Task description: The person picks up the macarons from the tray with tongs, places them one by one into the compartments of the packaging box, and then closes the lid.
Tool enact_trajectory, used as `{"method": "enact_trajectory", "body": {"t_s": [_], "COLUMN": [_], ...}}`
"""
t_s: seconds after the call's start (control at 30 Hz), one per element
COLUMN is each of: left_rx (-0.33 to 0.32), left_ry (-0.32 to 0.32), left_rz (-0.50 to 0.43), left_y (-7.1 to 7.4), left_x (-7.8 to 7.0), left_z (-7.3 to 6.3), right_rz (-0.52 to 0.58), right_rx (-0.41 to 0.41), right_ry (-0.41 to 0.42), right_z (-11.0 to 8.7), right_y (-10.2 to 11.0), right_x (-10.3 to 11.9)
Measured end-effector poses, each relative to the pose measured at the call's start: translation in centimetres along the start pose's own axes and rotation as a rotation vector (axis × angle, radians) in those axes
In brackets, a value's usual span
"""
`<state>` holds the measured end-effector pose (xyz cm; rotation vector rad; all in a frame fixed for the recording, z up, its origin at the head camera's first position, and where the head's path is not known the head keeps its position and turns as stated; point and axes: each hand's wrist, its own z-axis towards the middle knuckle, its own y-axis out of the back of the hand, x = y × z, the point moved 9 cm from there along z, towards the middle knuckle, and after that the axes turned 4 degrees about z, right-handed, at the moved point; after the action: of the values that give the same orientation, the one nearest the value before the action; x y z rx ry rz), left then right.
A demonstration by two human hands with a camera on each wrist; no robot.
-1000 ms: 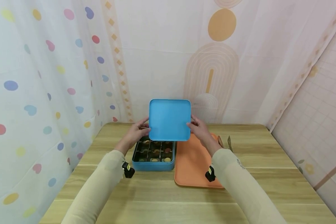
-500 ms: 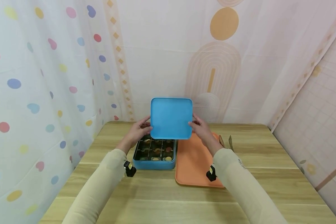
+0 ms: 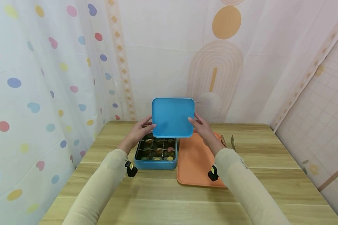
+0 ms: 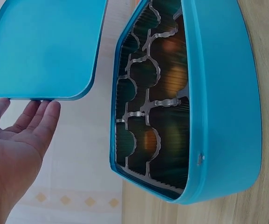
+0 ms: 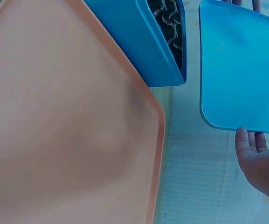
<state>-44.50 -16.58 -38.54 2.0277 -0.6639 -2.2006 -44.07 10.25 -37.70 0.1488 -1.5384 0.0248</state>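
My left hand (image 3: 138,131) and right hand (image 3: 202,127) hold a blue lid (image 3: 173,117) by its opposite side edges, thumbs on its inner face. The lid stands raised and tilted up, its hollow side facing me, above the back of a blue tin (image 3: 155,164). In the left wrist view the open tin (image 4: 227,107) shows a divided insert (image 4: 148,105) with rounded compartments. Small round pieces in yellow, red and brown lie in them, blurred there. Fingers of the left hand (image 4: 17,144) support the lid's edge from behind.
An orange tray (image 3: 191,168) lies flat right beside the tin, partly under my right arm. Metal tongs (image 3: 232,142) show their ends beyond the right sleeve, the rest hidden. Patterned curtains (image 3: 163,62) hang behind the wooden table (image 3: 157,200).
The lid tips slightly, its lower edge a little higher in view. Both thumbs sit further onto its inner face. The tin and tray stay in place; the head view shifts slightly.
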Motion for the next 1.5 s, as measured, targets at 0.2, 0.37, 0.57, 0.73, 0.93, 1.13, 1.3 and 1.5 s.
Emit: {"method": "enact_trajectory", "body": {"t_s": [0.2,0.37,0.57,0.73,0.93,1.13,1.3,1.5], "left_rx": [0.033,0.045,0.016,0.007,-0.02,-0.049,-0.063,-0.075], "left_ry": [0.013,0.026,0.036,0.053,0.064,0.086,0.075,0.077], "left_rz": [-0.009,-0.061,-0.081,-0.071,-0.032,-0.002,-0.005,-0.017], "left_y": [-0.5,-0.9,-1.1,-1.2,-1.5,-1.8,-2.1,-2.3], "left_x": [0.1,-0.1,-0.4,-0.4,-0.4,-0.4,-0.8,-0.6], "left_z": [-0.2,-0.4,-0.3,-0.4,-0.6,-0.8,-0.7,-0.7], "right_rz": [-0.006,0.035,0.105,0.12,0.118,0.107,0.124,0.13], "right_rx": [0.025,0.036,0.061,0.056,0.053,0.046,0.026,0.012], "right_ry": [0.014,0.021,0.043,0.045,0.035,0.013,0.013,0.032], "right_z": [-0.1,-0.1,0.0,0.0,-0.1,0.0,-0.1,-0.2], "right_y": [-0.1,-0.1,-0.2,-0.4,-0.9,-1.2,-1.2,-1.4], "right_x": [0.1,0.1,0.1,0.1,0.1,-0.1,0.0,0.0]}}
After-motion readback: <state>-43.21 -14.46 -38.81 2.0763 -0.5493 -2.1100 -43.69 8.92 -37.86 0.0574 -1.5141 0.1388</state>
